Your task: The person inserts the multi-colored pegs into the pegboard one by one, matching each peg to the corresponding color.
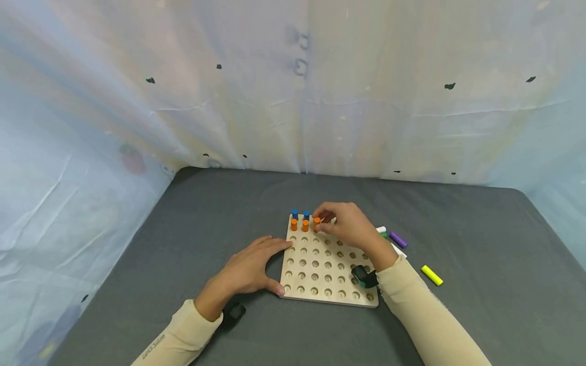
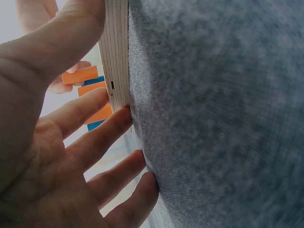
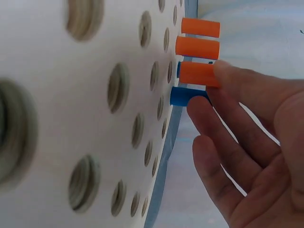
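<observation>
A square wooden pegboard (image 1: 320, 277) with rows of round holes lies on the table. With thumb and fingertips, my right hand (image 1: 348, 223) pinches the top of an orange peg (image 3: 198, 74) that stands at the board's far rows. Two more orange pegs (image 1: 305, 225) stand upright to its left in the same row. Blue pegs (image 1: 295, 213) fill holes in the row behind, one of them (image 3: 185, 96) close by my right fingers. My left hand (image 1: 252, 267) is spread along the board's left edge, thumb at the near corner and fingertips touching the side (image 2: 118, 57).
Right of the board, loose pegs lie on the dark grey table (image 1: 494, 254): a purple one (image 1: 398, 240), a yellow one (image 1: 432, 275), and white (image 1: 381, 230) and green ones partly behind my right arm. A pale curtain (image 1: 343, 127) hangs behind the table.
</observation>
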`<act>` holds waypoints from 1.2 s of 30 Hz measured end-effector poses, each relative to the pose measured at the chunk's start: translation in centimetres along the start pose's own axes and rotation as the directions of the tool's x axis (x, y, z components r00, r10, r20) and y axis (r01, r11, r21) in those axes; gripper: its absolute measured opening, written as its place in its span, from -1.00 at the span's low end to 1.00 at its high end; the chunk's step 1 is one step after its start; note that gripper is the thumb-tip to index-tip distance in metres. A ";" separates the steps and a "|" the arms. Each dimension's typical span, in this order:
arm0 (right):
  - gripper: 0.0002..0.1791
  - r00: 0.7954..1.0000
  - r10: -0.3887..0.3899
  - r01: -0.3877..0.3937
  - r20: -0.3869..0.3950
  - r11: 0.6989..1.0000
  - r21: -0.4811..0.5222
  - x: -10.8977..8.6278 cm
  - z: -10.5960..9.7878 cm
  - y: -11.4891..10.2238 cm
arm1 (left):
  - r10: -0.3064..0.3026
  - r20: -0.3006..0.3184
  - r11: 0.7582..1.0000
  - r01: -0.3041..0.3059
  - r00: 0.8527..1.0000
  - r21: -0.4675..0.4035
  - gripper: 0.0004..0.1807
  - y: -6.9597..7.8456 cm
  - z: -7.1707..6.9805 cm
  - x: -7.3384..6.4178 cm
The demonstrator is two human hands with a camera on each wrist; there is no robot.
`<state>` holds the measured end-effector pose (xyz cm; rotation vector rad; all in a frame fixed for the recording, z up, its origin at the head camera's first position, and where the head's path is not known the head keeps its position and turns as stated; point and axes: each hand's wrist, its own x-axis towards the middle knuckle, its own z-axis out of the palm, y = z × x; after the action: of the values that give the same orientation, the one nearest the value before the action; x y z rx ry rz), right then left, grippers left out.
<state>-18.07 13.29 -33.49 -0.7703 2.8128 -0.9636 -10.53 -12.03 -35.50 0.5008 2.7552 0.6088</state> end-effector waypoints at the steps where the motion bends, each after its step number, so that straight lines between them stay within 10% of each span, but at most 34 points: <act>1: -0.74 1.000 -0.001 0.001 -0.001 1.000 -0.008 0.1 0.1 0.0 | -0.002 -0.001 1.000 0.002 1.000 0.000 0.11 0.0 0.0 0.0; 36: -0.73 0.999 0.040 -0.037 0.030 0.996 -0.085 0.1 0.7 0.3 | -0.023 0.001 1.000 0.023 1.000 -0.004 0.12 -0.3 0.2 0.3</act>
<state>-18.09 13.08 -34.17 -0.7307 2.8458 -0.8240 -10.83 -12.06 -35.87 0.4675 2.7541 0.6084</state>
